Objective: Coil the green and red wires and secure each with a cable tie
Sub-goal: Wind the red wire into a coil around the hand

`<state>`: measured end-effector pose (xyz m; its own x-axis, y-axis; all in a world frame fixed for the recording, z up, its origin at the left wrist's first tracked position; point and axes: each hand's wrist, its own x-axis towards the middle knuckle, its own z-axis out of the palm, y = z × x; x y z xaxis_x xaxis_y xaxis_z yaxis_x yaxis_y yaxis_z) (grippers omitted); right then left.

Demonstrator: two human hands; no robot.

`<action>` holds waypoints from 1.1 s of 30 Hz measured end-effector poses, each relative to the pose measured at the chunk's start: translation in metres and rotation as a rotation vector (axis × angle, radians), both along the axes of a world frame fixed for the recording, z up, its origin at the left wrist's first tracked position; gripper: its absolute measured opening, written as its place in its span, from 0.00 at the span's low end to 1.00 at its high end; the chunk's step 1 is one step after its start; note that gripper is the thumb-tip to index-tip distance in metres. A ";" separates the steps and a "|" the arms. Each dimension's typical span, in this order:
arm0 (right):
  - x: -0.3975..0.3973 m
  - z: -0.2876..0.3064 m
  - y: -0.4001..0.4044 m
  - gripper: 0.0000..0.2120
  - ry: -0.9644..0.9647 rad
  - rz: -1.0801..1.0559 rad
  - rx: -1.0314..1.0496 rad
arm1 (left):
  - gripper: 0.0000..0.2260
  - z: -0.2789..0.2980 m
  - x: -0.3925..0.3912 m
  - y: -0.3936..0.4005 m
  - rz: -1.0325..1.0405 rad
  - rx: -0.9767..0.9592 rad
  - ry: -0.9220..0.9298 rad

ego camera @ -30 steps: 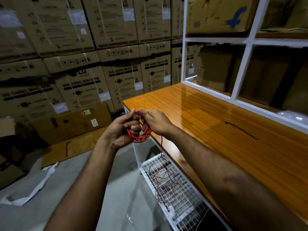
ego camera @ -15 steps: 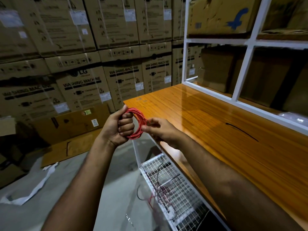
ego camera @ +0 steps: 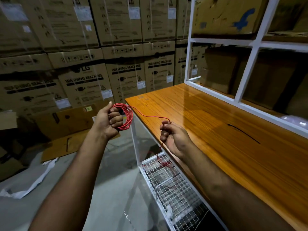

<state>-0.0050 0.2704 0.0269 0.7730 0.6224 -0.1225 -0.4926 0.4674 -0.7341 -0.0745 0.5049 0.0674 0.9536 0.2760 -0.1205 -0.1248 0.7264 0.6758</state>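
Left hand (ego camera: 108, 122) grips the red wire (ego camera: 127, 117) coil; right hand (ego camera: 173, 135) pinches the loose strand. Better to keep it taut, laying each loop evenly.

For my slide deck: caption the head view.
Left hand grips red wire coil; right hand pinches its loose strand.

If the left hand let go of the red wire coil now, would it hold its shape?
Probably not. The red wire coil is thin, untied loops held only by the left hand, so it would likely spring loose. The strand sagging toward the right hand suggests it is floppy and light.
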 end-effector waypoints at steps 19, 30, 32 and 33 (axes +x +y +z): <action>0.004 -0.032 -0.003 0.06 -0.606 -0.541 -0.969 | 0.22 -0.003 0.003 -0.001 0.124 -0.056 0.027; -0.023 0.036 0.021 0.10 -1.707 0.309 -1.427 | 0.20 0.004 0.007 -0.031 0.212 0.035 0.061; -0.027 0.048 0.021 0.11 -1.834 0.321 -1.329 | 0.20 0.002 0.007 -0.036 0.186 0.073 0.063; -0.027 0.054 0.022 0.10 -1.852 0.294 -1.258 | 0.20 0.001 0.007 -0.039 0.166 0.095 0.061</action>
<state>-0.0325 0.2920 0.0809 0.3959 0.9133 0.0959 0.9171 -0.3880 -0.0912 -0.0670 0.4662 0.0687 0.8858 0.4416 -0.1428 -0.1940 0.6319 0.7504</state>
